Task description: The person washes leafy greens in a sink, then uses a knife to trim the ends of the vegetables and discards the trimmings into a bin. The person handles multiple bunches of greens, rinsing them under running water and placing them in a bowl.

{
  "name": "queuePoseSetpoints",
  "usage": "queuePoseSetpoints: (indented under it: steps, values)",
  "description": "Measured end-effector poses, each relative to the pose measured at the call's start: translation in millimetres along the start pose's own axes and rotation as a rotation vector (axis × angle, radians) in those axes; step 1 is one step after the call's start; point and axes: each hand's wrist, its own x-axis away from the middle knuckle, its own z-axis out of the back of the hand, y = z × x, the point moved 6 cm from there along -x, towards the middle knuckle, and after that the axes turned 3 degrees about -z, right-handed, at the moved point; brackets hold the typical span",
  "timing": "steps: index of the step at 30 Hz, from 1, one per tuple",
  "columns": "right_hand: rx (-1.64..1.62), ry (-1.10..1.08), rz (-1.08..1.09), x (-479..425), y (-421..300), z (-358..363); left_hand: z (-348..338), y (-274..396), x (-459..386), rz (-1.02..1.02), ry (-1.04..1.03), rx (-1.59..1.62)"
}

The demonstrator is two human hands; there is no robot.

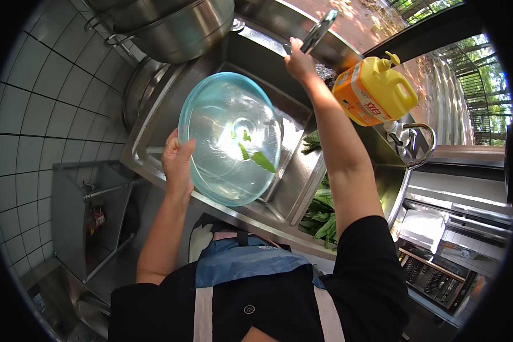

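My left hand (pixel 178 164) grips the left rim of a translucent blue-green plastic basin (pixel 213 175), thumb over the edge. The basin is tilted above a stainless steel sink (pixel 158 112). Several pieces of green leaf (pixel 263 161) lie in it, and its inner surface looks wet. Stretched to the far side, my right hand (pixel 300 63) is closed around a shiny metal piece (pixel 320 32) that looks like a tap's spout; the fingers hide its lower part. Leafy greens (pixel 322 213) fill part of the right-hand sink compartment, partly behind my right forearm.
A yellow pump jug (pixel 378 92) with a printed label stands on the back ledge, near another tap (pixel 423 145). Steel wool (pixel 325 72) sits beside the jug. Large steel pots (pixel 184 32) are stacked at back left. A grey metal rack (pixel 92 213) stands against the tiled wall (pixel 55 111).
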Motion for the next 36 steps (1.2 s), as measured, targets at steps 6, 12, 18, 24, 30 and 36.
queuePoseSetpoints:
  steps: [6, 12, 18, 24, 30, 36]
  values:
    - [-0.092, -0.231, 0.164, -12, 19, -31, -1, -43, -27, 0.299, 0.034, 0.183]
    - [-0.081, -0.260, 0.028, 20, 14, -1, -31, -69, -42, 0.397, -0.018, 0.205]
    - [-0.405, -0.286, -0.183, 106, 26, -3, -43, -55, -53, 0.048, -0.080, -0.115]
    - [-0.421, -0.469, -0.370, 178, 30, -17, -93, 20, -36, -0.614, -0.219, -0.902]
    - [-0.442, -0.458, -0.349, 216, 30, -32, -111, 23, -11, -0.983, -0.329, -1.176]
    - [-0.488, -0.415, -0.340, 232, 29, -35, -116, 17, 2, -1.133, -0.459, -1.264]
